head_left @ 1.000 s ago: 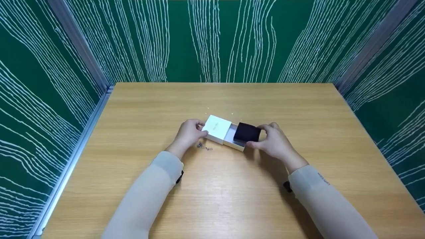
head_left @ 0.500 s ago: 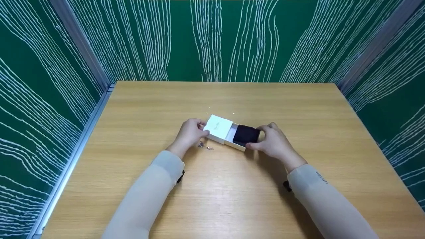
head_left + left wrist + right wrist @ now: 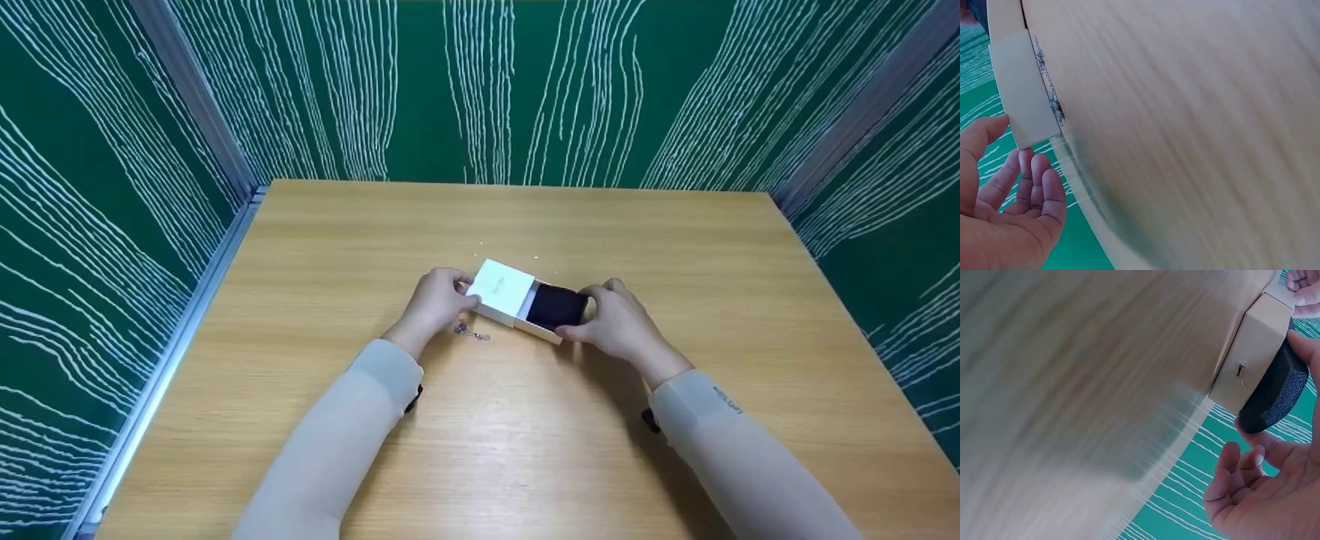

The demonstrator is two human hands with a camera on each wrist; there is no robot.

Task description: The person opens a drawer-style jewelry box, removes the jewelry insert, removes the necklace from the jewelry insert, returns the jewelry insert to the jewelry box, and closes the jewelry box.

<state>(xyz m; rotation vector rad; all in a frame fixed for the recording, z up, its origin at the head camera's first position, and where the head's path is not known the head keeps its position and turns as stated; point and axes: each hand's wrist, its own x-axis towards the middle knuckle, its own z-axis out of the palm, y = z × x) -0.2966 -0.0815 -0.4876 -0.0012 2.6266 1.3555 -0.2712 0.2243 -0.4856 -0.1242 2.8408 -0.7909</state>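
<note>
A white slide-out gift box (image 3: 504,291) lies on the table with its drawer (image 3: 537,332) pulled out to the right. At the left end, my left hand (image 3: 441,300) holds the box sleeve between thumb and fingers. My right hand (image 3: 611,319) pinches a black foam pad (image 3: 557,306) at the drawer's right end. In the right wrist view the foam (image 3: 1278,385) bulges above the drawer wall (image 3: 1247,354), which has a small slot with a ribbon loop. A thin silvery jewelry chain (image 3: 472,331) lies just in front of the box.
Several tiny pale bits (image 3: 535,258) are scattered on the wooden table (image 3: 480,450) behind the box. Green walls (image 3: 427,90) with white wavy lines enclose the table's back and sides.
My right hand has lowered the black foam pad from a raised tilt down into the drawer opening. My left hand keeps its hold on the sleeve.
</note>
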